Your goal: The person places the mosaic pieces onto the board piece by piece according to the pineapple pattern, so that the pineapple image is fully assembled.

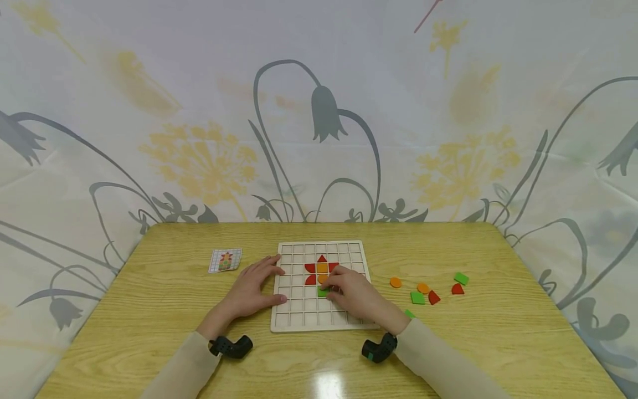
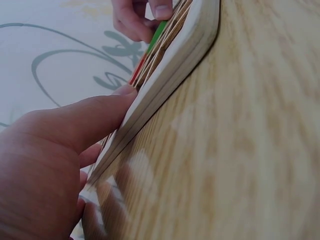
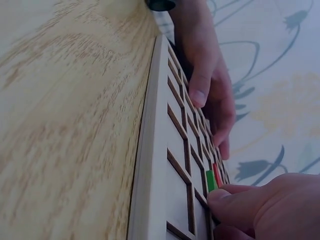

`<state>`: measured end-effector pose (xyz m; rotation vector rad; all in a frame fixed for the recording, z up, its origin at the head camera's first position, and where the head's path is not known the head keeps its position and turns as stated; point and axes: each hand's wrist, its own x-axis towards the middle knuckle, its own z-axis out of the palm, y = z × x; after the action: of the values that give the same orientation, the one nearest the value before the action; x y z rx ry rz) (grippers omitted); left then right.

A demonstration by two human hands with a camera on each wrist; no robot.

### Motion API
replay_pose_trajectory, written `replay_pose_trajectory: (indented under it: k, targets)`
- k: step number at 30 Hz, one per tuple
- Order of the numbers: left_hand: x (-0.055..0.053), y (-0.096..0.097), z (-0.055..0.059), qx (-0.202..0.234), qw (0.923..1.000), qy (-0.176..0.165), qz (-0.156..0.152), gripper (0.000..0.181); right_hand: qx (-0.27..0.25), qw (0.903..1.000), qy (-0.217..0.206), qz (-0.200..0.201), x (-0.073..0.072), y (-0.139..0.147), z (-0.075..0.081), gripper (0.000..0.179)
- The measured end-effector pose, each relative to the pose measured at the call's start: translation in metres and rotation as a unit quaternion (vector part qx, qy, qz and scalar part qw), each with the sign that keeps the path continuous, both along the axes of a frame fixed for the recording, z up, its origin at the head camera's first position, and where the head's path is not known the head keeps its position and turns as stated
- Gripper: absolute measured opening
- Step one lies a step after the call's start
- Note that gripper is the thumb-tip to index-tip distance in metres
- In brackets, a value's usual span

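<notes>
A wooden grid board lies on the table. Red pieces and orange ones form a flower-like shape in its middle, partly hidden by my right hand. That hand pinches a green square tile just below the orange circle; thumb and fingertip show at the tile in the right wrist view. My left hand rests at the board's left edge with fingers spread, its thumb lying on the rim in the left wrist view.
Right of the board lie loose pieces: an orange circle, a green square, a red quarter-circle and several others. A small card with a printed coloured pattern lies left of the board. A patterned curtain stands behind the table.
</notes>
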<state>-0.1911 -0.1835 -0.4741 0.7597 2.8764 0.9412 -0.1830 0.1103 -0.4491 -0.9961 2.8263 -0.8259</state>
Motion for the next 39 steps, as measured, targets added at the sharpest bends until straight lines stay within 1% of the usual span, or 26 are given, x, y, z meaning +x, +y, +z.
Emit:
replay_pose_trajectory:
  k: [6, 13, 19, 24, 30, 32, 39]
  targets:
    - [0.001, 0.000, 0.001, 0.000, 1.0000, 0.000, 0.002, 0.054, -0.020, 0.9997, -0.015, -0.001, -0.001, 0.000, -0.001, 0.016]
    - [0.001, 0.000, 0.003, 0.005, 1.0000, 0.000, 0.000, 0.053, -0.031, 0.9995, -0.002, 0.002, 0.001, 0.000, -0.001, 0.014]
    - [0.000, 0.000, -0.001, 0.002, 1.0000, 0.002, 0.000, 0.054, -0.049, 0.9988, -0.009, 0.002, 0.000, 0.001, -0.002, 0.012]
    - [-0.001, -0.001, -0.003, -0.002, 1.0000, 0.004, 0.001, 0.055, -0.067, 0.9977, 0.000, -0.006, -0.004, 0.008, -0.002, 0.015]
    - [-0.001, 0.000, -0.002, 0.002, 1.0000, 0.003, -0.001, 0.055, -0.095, 0.9951, 0.008, -0.026, -0.011, 0.030, -0.002, 0.017]
    - [-0.002, 0.000, -0.002, 0.003, 1.0000, 0.003, -0.001, 0.055, -0.103, 0.9939, 0.008, -0.038, -0.012, 0.040, 0.000, 0.016]
    - [-0.001, 0.000, 0.000, 0.004, 1.0000, 0.001, 0.000, 0.055, -0.106, 0.9901, -0.015, -0.090, -0.017, 0.084, 0.004, 0.014]
